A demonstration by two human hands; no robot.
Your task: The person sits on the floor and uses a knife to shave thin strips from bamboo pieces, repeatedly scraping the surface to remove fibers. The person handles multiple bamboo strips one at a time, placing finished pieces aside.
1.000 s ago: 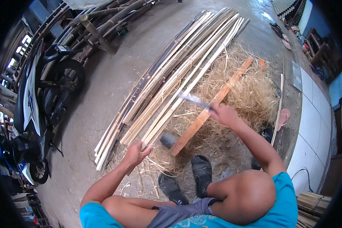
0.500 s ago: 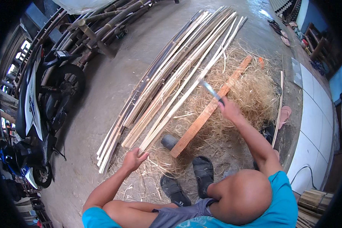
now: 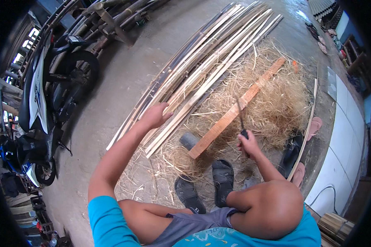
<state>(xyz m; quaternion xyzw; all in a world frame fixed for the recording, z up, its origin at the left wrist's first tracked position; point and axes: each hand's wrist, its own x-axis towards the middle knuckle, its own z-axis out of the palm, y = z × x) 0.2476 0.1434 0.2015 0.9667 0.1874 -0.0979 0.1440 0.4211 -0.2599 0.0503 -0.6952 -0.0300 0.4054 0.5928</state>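
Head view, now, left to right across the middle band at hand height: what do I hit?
White-and-black motorbike → left hand → grey cylinder → right hand gripping a knife → upper pink sandal → white floor tiles.

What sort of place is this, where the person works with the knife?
It looks like a small workshop, perhaps at a home: long strips lie on the floor, a heap of shavings is beside them, and a motorbike stands at the left.
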